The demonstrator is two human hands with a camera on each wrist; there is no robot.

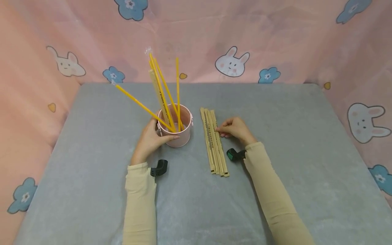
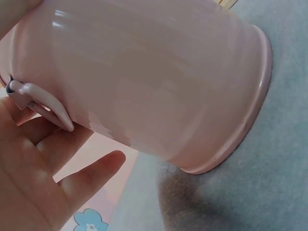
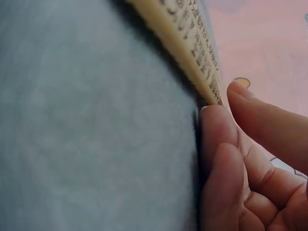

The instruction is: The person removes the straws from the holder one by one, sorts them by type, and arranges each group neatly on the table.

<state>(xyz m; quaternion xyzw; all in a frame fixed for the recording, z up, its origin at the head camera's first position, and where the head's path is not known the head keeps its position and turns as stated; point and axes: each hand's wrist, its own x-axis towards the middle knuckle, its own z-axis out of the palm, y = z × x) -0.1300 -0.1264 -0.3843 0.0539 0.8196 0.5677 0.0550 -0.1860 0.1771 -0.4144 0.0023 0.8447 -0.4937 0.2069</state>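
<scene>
Here's my left hand [image 1: 150, 139], clamped on the pink bucket [image 1: 180, 140]: thumb across the near side, fingers round the outer side by the handle [image 2: 50, 103], one finger standing clear of the wall in the left wrist view. It's a steadying hold, I'd say, because the long yellow straws [image 1: 137, 102] rise well past the rim and fan out, one leaning hard left, and that could tip something so short. The bucket sits upright on the grey table [image 1: 321, 153], left of the middle, mouth up, with a paper-wrapped stick [image 1: 157, 88] among the yellow ones. Over to the right now: the paper-wrapped packets [image 1: 214, 146] lie side by side just beyond the bucket, apart from it, ends roughly lined up, which leaves their long right edge within easy reach. And there's my right hand [image 1: 235, 129], fingers bent, tips close together at that edge, a fingertip touching paper. Has the pinch closed? I can't tell; in the right wrist view the upper finger seems a touch off the packet. Working from the outside edge makes sense, since a single packet should separate most easily there.
</scene>
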